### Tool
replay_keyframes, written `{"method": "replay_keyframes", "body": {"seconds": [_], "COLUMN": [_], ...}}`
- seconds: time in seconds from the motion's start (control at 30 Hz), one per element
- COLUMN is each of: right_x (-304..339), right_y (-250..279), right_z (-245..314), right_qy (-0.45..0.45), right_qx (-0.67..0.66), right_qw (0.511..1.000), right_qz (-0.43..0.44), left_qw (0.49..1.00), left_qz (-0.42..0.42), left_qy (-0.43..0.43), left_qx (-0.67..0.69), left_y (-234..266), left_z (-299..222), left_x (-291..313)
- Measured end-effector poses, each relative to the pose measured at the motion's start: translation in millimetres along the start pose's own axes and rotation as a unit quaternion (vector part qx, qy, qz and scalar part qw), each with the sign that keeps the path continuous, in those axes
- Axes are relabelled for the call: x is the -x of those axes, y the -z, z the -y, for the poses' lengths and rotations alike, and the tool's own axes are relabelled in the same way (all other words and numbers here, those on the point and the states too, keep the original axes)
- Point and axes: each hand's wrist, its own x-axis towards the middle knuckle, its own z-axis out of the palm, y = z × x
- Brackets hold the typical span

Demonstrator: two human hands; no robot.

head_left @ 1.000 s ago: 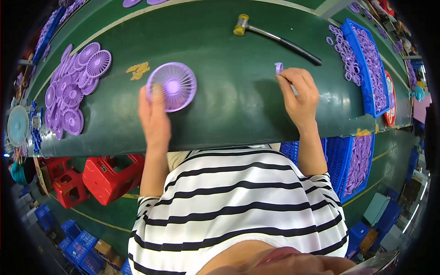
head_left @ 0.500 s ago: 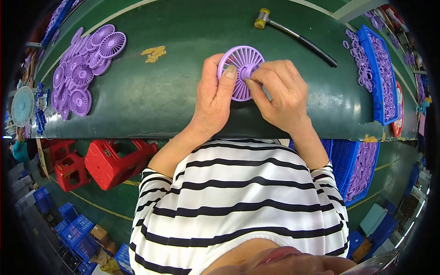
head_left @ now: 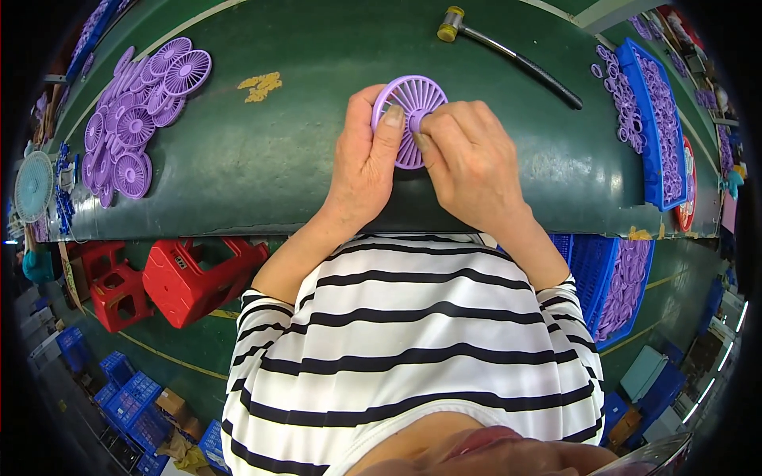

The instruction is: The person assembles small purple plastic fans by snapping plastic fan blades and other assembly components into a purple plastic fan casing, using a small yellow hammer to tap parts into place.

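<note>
My left hand [head_left: 361, 170] is closed on the rim of a round purple spoked fan grille [head_left: 413, 89], its thumb lying over the front face. The grille stands tilted above the green table. At its centre, the fingers of my right hand [head_left: 474, 163] pinch a small purple ring [head_left: 416, 121] against the hub. The right fingers cover most of that ring, so how far it sits on the hub cannot be seen.
A heap of similar purple grilles [head_left: 131, 127] lies at the left of the green table [head_left: 278, 159]. A yellow-headed mallet [head_left: 508, 55] lies beyond my hands. Loose purple rings [head_left: 623, 103] and a blue tray [head_left: 652, 135] of small purple parts are at the right. Red stools [head_left: 198, 278] stand below left.
My right fingers have closed further over the ring and sit nearer the grille's centre. The whole view has shifted slightly, with the grille a little further left.
</note>
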Motion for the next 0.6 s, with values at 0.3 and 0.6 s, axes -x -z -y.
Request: {"method": "replay_keyframes", "body": {"seconds": [0.3, 0.6], "right_x": [5, 23], "right_y": [0, 53], "right_z": [9, 0], "right_qy": [-0.095, 0.051], "right_qx": [0.007, -0.145], "right_qw": [0.994, 0.987], "right_qz": [-0.055, 0.054], "left_qw": [0.998, 0.920], "left_qz": [0.022, 0.247], "left_qy": [0.054, 0.206], "left_qx": [0.015, 0.226], "left_y": [5, 10], "left_z": [-6, -45], "left_x": [2, 15]}}
